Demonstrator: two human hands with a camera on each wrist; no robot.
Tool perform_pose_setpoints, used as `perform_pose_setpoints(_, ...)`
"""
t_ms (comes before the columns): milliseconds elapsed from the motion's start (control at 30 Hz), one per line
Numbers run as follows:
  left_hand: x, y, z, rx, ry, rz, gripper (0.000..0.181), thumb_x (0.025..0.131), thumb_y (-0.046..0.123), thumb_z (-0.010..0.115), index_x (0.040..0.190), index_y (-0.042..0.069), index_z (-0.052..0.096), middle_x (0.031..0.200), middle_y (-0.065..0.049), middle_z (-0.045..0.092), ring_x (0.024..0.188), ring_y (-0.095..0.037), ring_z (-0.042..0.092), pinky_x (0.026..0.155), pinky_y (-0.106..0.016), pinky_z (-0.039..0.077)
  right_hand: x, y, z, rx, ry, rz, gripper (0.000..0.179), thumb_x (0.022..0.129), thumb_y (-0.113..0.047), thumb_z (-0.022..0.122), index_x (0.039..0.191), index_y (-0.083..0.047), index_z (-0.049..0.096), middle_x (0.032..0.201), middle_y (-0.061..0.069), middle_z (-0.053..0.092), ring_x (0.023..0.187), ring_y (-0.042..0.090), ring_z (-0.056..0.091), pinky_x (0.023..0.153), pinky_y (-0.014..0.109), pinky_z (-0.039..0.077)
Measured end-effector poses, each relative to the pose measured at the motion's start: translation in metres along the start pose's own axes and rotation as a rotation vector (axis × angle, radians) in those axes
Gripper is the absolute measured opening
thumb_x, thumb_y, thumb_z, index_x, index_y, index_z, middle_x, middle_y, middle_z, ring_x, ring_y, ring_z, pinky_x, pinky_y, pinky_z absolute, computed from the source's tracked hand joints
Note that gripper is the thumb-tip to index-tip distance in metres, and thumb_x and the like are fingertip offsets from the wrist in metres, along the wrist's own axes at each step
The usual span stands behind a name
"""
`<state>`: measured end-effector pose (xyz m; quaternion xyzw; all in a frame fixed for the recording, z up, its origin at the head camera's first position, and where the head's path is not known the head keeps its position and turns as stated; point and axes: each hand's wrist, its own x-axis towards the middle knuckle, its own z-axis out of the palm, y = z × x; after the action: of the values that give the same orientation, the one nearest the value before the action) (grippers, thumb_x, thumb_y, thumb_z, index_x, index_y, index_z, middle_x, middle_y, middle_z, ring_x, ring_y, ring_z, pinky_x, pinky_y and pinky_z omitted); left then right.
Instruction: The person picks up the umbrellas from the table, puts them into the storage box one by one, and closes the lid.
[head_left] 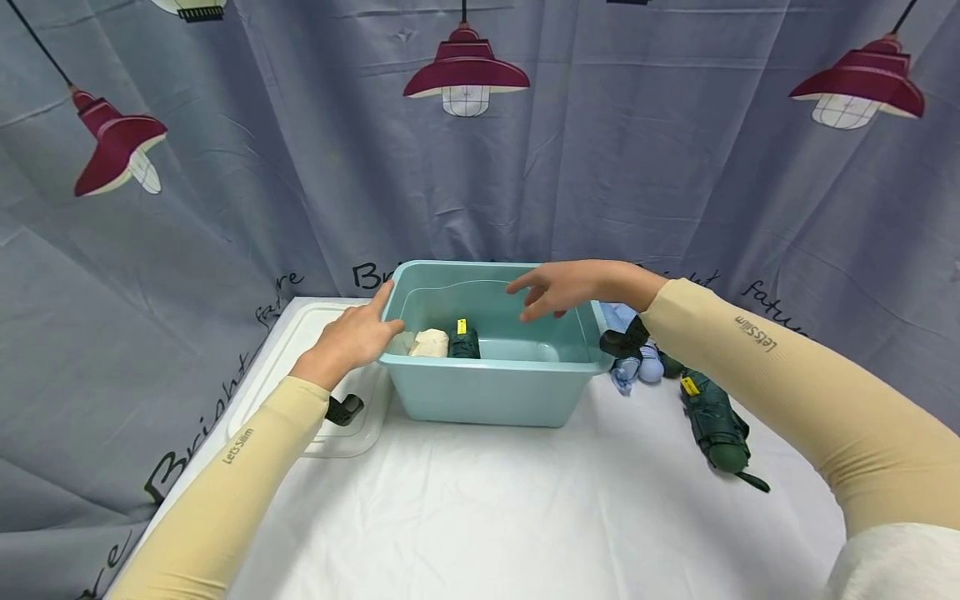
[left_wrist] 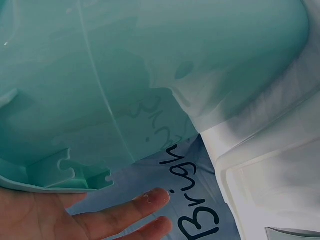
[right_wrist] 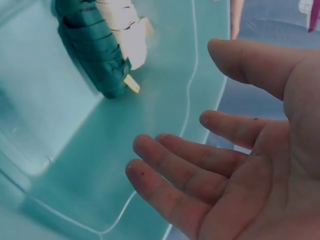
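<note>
A teal plastic storage bin [head_left: 480,392] stands on the white table. Inside, at its left end, lie a cream folded umbrella [head_left: 430,342] and a dark green folded umbrella [head_left: 464,343] with a yellow tag, side by side. My left hand [head_left: 354,335] rests at the bin's left rim, thumb over the edge and fingers stretched along the outside. Over the right half of the bin hovers my right hand [head_left: 566,286], fingers spread and holding nothing; its palm [right_wrist: 260,200] shows in the right wrist view.
Right of the bin lies another dark green folded umbrella [head_left: 716,421], its strap toward the table's front. Light blue folded umbrellas [head_left: 637,362] sit beside the bin, partly hidden by my right wrist. A whitish lid [head_left: 367,417] lies flat at left. A grey-blue curtain [head_left: 480,183] hangs behind.
</note>
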<state>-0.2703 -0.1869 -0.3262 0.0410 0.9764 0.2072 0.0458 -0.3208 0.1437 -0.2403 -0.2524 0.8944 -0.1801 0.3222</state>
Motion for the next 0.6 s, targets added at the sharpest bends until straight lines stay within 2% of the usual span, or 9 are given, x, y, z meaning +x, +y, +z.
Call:
perform_pose_setpoints(167, 0.000, 0.001, 0.000, 0.001, -0.002, -0.003, 0.081, 0.098, 0.048, 0.040, 0.163, 0.033, -0.006, 0.154, -0.023, 0.044, 0.131, -0.038, 0.052, 0.096, -0.061, 0.044, -0.018, 0.007, 0.001, 0.008, 0.050, -0.016, 0.066, 0.099, -0.034, 0.064, 0.158, -0.020, 0.036, 0.155, 0.016, 0.044, 0.133, 0.030, 0.054, 0.106, 0.049, 0.046)
perform_pose_setpoints(367, 0.000, 0.000, 0.000, -0.005, -0.009, 0.002, 0.081, 0.098, 0.048, 0.039, 0.163, 0.033, -0.007, 0.153, -0.022, 0.044, 0.128, -0.037, 0.054, 0.094, -0.060, 0.044, -0.037, 0.017, 0.003, -0.007, 0.104, -0.030, 0.066, 0.099, -0.032, 0.063, 0.158, -0.018, 0.035, 0.154, 0.019, 0.045, 0.141, 0.037, 0.045, 0.109, 0.056, 0.040)
perform_pose_setpoints(600, 0.000, 0.001, 0.000, -0.007, -0.011, 0.001, 0.080, 0.098, 0.048, 0.039, 0.162, 0.034, -0.007, 0.155, -0.022, 0.043, 0.130, -0.037, 0.052, 0.094, -0.060, 0.045, -0.060, 0.033, 0.003, 0.043, 0.164, -0.048, 0.071, 0.098, -0.036, 0.066, 0.159, -0.019, 0.033, 0.154, 0.019, 0.044, 0.141, 0.039, 0.045, 0.108, 0.056, 0.042)
